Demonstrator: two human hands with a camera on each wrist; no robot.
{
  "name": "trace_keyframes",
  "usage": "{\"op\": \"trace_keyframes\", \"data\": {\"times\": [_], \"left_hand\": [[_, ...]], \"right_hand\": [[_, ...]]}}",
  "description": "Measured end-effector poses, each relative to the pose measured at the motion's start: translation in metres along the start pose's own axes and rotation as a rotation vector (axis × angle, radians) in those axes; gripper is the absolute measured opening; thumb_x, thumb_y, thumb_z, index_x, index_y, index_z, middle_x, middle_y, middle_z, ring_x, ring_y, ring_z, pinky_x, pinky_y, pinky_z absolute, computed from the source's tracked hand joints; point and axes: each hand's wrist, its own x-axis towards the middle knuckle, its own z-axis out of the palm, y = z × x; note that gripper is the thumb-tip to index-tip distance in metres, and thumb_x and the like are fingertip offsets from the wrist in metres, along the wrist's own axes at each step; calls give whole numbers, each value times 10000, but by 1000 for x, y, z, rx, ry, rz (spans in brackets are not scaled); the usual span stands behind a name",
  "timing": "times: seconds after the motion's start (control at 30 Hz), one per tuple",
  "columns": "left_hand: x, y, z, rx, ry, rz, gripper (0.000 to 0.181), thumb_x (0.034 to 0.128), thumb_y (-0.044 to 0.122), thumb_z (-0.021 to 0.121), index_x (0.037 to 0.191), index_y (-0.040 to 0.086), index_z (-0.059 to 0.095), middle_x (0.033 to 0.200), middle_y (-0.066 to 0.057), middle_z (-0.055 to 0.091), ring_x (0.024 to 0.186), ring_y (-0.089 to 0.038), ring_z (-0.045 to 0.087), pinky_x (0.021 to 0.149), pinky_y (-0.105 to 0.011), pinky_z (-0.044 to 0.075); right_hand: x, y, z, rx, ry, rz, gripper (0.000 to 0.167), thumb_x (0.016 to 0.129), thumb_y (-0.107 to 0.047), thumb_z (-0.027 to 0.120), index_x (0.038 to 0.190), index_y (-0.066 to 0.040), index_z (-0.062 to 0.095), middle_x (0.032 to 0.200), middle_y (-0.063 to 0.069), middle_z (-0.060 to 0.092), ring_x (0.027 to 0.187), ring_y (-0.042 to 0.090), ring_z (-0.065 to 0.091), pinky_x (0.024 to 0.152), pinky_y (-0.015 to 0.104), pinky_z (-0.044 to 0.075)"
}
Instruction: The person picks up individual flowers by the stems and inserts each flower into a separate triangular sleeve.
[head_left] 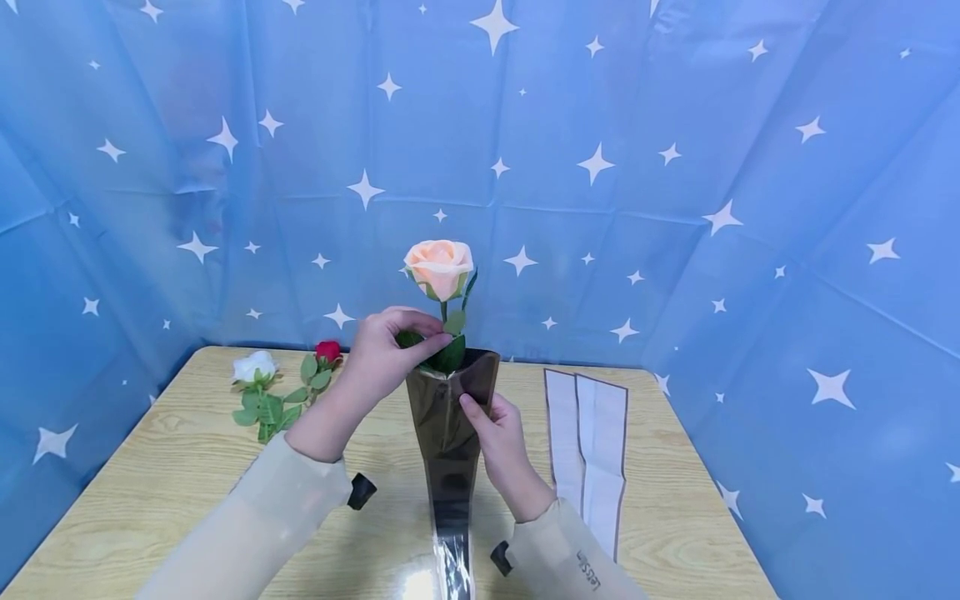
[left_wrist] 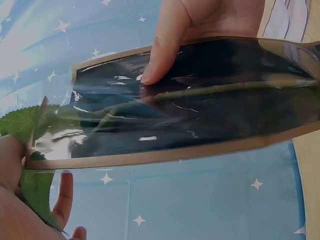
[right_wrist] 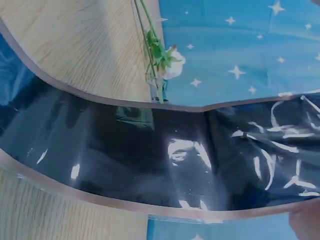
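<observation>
As the left hand [head_left: 386, 346] pinches the peach rose [head_left: 439, 268] at its leafy stem, partway inside the dark flower sleeve [head_left: 450, 433] whose side the right hand [head_left: 506, 446] grips, tucking the leaves [head_left: 452, 356] inward should prevent snags.

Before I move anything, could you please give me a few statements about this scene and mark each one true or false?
1. Two pale sheets lie on the table, to the right of the dark wrapper. True.
2. The left hand rests flat on the table. False: it is raised, fingers at the stem and leaves of the peach rose.
3. The peach rose's bloom is above the mouth of the dark wrapper. True.
4. The right hand holds the dark wrapper, thumb on its front. True.
5. The red rose is inside the dark wrapper. False: it is on the table, near the white rose.
</observation>
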Motion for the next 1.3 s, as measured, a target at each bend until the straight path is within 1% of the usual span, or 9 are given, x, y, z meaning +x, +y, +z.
{"op": "trace_keyframes", "data": {"times": [0.2, 0.37, 0.5, 0.6, 0.77, 0.83, 0.93, 1.17, 1.3], "left_hand": [[0, 0, -4, 12, -22, 15, 138, 827, 219, 736, 946, 150, 741, 1016, 11, 692, 1040, -136, 586, 897, -371, 488], [1, 1, -9, -39, -25, 55, 159, 893, 133, 626, 1014, 129, 729, 1067, -24, 697, 1117, -160, 556, 963, -424, 452], [3, 4, -11, -79, -4, 57, 190, 913, 200, 632, 1056, 109, 717, 1089, -51, 688, 1138, -172, 549, 967, -446, 452], [3, 7, -11, -85, 27, 51, 208, 883, 248, 675, 1023, 101, 722, 1075, -53, 680, 1119, -172, 559, 962, -440, 456], [4, 6, -8, -68, 65, 51, 150, 858, 233, 706, 916, 96, 727, 1032, -43, 679, 1081, -166, 575, 957, -427, 448], [3, 5, -7, -57, 65, 56, 135, 859, 227, 706, 896, 99, 727, 1035, -38, 678, 1077, -165, 579, 951, -423, 452], [2, 4, -5, -37, 55, 72, 119, 863, 217, 700, 886, 104, 730, 1049, -33, 671, 1075, -162, 583, 946, -416, 461], [-1, 3, -5, -30, 27, 106, 101, 866, 202, 695, 899, 114, 733, 1078, -28, 661, 1092, -158, 579, 935, -409, 480], [-3, 3, -5, -43, 38, 131, 90, 860, 192, 702, 896, 115, 733, 1070, -19, 656, 1083, -146, 576, 924, -396, 484]], "right_hand": [[0, 0, -2, -13, 2, 27, 86, 918, -175, 622, 920, -200, 705, 917, -48, 686, 850, 117, 576, 735, 256, 469], [0, 0, -3, -10, -5, 29, 107, 919, -177, 621, 903, -231, 712, 916, -66, 685, 851, 102, 568, 730, 252, 451], [0, 0, -2, -10, -18, 26, 134, 927, -162, 609, 891, -237, 714, 896, -80, 683, 836, 84, 561, 726, 245, 438], [-1, 0, -2, -22, -21, 23, 149, 930, -154, 602, 876, -237, 713, 869, -85, 679, 813, 80, 554, 712, 243, 429], [-2, -1, -1, -15, -17, 19, 169, 927, -138, 602, 895, -248, 727, 924, -95, 707, 903, 79, 603, 778, 237, 462], [-2, -1, -1, -7, -17, 19, 172, 925, -134, 604, 908, -250, 730, 951, -95, 713, 949, 82, 614, 814, 235, 472], [-2, -1, 0, -5, -15, 17, 163, 920, -137, 612, 903, -247, 731, 940, -93, 714, 945, 79, 615, 811, 229, 476], [-1, 1, 1, -20, -20, 14, 161, 918, -135, 616, 875, -246, 724, 928, -96, 718, 913, 73, 617, 771, 229, 466], [-1, 2, 0, -31, -13, 15, 119, 918, -158, 621, 877, -210, 720, 933, -75, 719, 906, 90, 622, 760, 234, 465]]}}
